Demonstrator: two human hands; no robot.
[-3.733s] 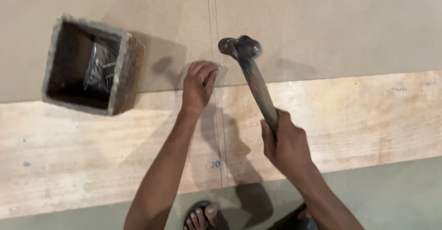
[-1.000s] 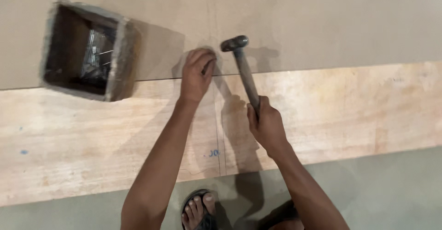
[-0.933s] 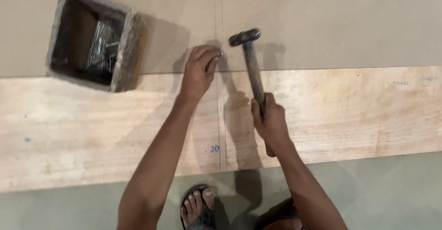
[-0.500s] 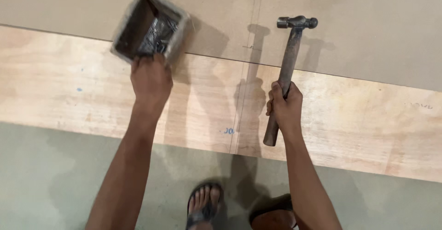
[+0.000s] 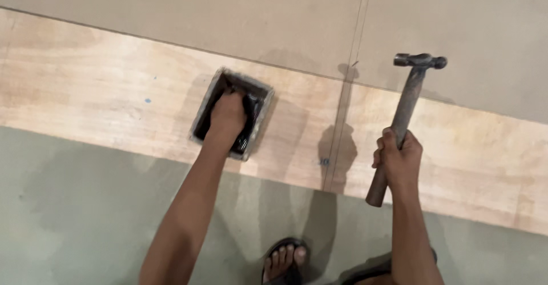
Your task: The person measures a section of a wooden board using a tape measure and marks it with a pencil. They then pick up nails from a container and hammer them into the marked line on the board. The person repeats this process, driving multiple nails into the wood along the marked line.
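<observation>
My left hand (image 5: pixel 227 115) reaches down into a small square grey box (image 5: pixel 264 109) that sits on the plywood strip (image 5: pixel 114 96); its fingers are inside the box and hidden, so whether they hold anything cannot be told. My right hand (image 5: pixel 398 160) grips the wooden handle of a ball-peen hammer (image 5: pixel 408 99), with the metal head raised above the board to the right. A thin pencil line (image 5: pixel 348 96) runs across the boards between the two hands.
A wider brown board (image 5: pixel 228 16) lies beyond the plywood strip. The grey floor (image 5: pixel 85 216) is in front. My sandalled foot (image 5: pixel 282 262) stands on the floor below the line, near a small mark on the plywood edge.
The box has come onto the plywood strip nearer me, and my left hand has gone from its edge into it. The hammer stays raised in my right hand.
</observation>
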